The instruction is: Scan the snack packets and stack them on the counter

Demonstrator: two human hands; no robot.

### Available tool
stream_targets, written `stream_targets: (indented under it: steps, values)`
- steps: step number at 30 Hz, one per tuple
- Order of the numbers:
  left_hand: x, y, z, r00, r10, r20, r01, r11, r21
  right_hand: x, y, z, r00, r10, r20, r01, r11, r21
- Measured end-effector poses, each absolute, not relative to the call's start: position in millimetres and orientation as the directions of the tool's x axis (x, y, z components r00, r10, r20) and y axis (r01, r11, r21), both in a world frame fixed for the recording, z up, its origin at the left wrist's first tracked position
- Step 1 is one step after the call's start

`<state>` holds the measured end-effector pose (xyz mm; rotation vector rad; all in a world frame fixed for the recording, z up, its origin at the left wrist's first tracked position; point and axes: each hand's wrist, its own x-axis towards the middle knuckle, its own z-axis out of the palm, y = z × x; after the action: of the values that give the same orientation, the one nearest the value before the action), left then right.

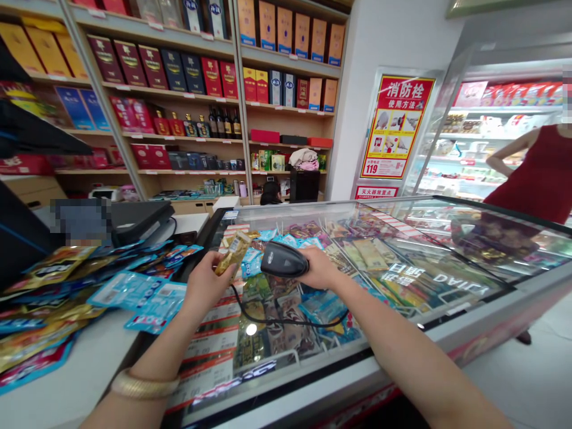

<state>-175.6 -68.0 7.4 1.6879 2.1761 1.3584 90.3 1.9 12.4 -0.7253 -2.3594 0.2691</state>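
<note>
Between the thumb and fingers of my left hand [210, 277] is a gold snack packet [233, 253], its barcode side turned up. My right hand [319, 268] grips a black handheld barcode scanner [283, 260], whose head points left toward the packet, a short gap away. A black cable [277, 323] loops below the scanner over the glass. Both hands are above the glass top of a chest freezer [379, 262] with wrapped ice creams inside. Close to my left wrist, blue packets [138, 292] lie on the counter. The fingertips behind the scanner's handle are partly hidden.
A heap of gold and blue packets [49, 310] covers the white counter [102, 363] at left, beside dark checkout equipment [138, 217]. Shelves of boxes and bottles [192, 122] stand behind. At right, a person in red [545, 173] stands by a lit display fridge [496, 137].
</note>
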Motion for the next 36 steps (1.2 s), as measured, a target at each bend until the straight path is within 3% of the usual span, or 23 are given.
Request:
stream_targets:
  steps: [5,15,27,32,36]
  values:
    - [-176.6,-67.8,5.4,-0.387,0.812,0.438,0.734,-0.016,0.679,89.5,2.9,11.1,-0.628,0.591,0.506,0.463,0.806,-0.368]
    - [-176.0,-67.9,5.7,-0.393,0.809,0.437,0.730,-0.014,0.683,90.7,8.3,6.0,-0.628,0.561,0.540,0.365,0.825,-0.432]
    - [-176.6,-73.4,10.3,-0.400,0.767,0.502,0.743,-0.050,0.667,99.7,14.6,2.4,-0.551,0.572,0.607,0.466,0.815,-0.345]
    - [-212.0,-91.5,43.7,-0.474,0.616,0.629,0.828,0.069,0.556,120.8,30.2,2.5,-0.449,0.587,0.673,0.647,0.733,-0.208]
    - [-264.3,-119.7,73.9,-0.433,0.551,0.713,0.900,0.311,0.306,135.7,41.6,2.6,-0.330,0.589,0.738,0.731,0.654,-0.195]
